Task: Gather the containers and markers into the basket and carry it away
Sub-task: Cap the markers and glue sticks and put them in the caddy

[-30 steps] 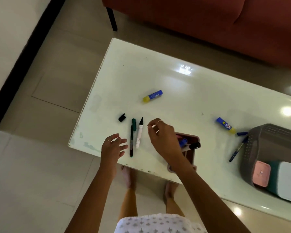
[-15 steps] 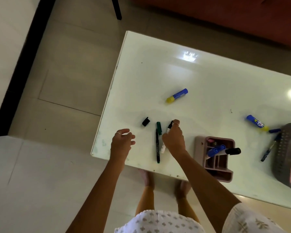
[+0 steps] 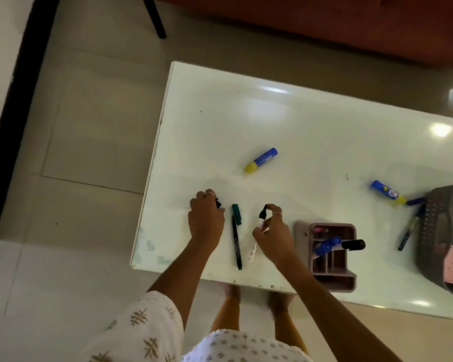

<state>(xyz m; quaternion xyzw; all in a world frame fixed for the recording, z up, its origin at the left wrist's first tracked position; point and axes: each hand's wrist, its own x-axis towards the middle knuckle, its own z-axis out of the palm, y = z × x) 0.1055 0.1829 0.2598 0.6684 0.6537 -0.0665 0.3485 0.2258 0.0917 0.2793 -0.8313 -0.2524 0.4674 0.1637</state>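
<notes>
My right hand (image 3: 273,235) grips a white marker (image 3: 258,231) with a bare black tip, near the white table's (image 3: 311,131) front edge. My left hand (image 3: 205,218) closes on the small black cap (image 3: 218,204) to its left. Between my hands lie a thin green pen (image 3: 236,244) and its green cap (image 3: 236,210). A pink organizer (image 3: 332,257) holding blue and black markers stands to the right. The grey basket (image 3: 442,231) sits at the far right edge with a pink and a white container inside.
A blue and yellow glue stick (image 3: 261,159) lies mid-table; another glue stick (image 3: 389,192), a blue cap (image 3: 415,201) and a dark pen (image 3: 409,229) lie beside the basket. A red sofa (image 3: 324,22) stands behind the table. Tiled floor lies to the left.
My left hand moved forward onto the black cap. My right hand took hold of the white marker and tilted its tip up. The camera view shifted left.
</notes>
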